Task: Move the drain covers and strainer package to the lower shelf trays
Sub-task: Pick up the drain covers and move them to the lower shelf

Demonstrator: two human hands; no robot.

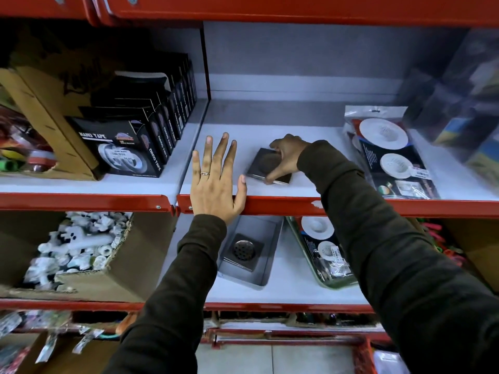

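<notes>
A square dark metal drain cover [266, 164] lies on the upper white shelf, and my right hand [287, 157] is closed around its edges. My left hand [216, 179] rests flat with spread fingers on the shelf's front lip, just left of the cover, holding nothing. A strainer package [388, 152] with white round strainers lies on the same shelf to the right. On the lower shelf, a grey tray [266, 271] holds another square drain cover [243, 251]. Beside it a green tray [334, 284] holds a second strainer package [321, 241], partly hidden by my right sleeve.
Black nano tape boxes [129, 147] stand at the upper left beside a cardboard box [43, 103]. A cardboard box of white plastic fittings [78, 247] sits at the lower left. Clear-wrapped goods [464, 103] fill the upper right. Red shelf rails [351, 207] front each level.
</notes>
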